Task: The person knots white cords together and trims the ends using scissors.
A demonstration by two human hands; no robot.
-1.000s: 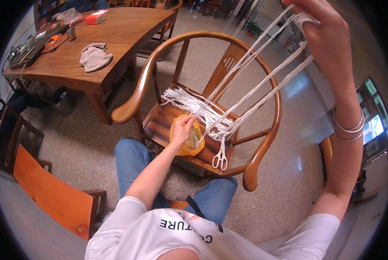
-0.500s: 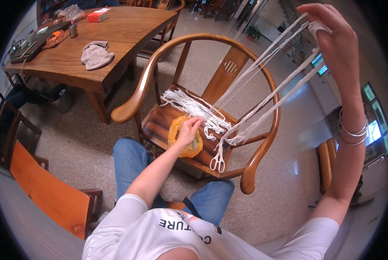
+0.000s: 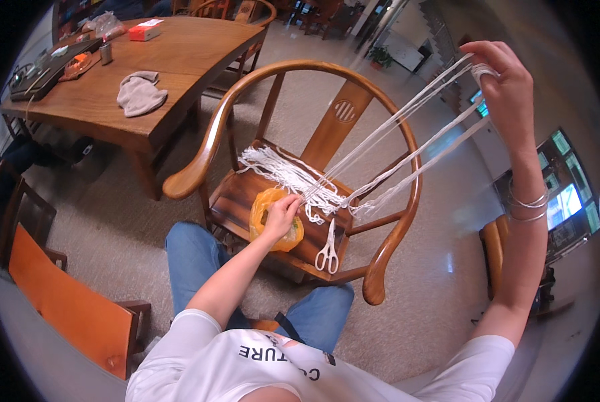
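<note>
Wooden round-backed chair (image 3: 209,144), white cords (image 3: 407,144) stretched above its seat.
Right hand (image 3: 504,84) raised, grip hooking cord loops; left hand (image 3: 281,213) pinches strands beside orange plastic bag (image 3: 263,211), pale scissors (image 3: 327,246).

White cords (image 3: 394,134), orange bag (image 3: 273,218)

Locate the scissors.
In the head view the white-handled scissors lie on the wooden chair seat near its front edge, just right of the yellow plastic bag under the left hand.
</note>
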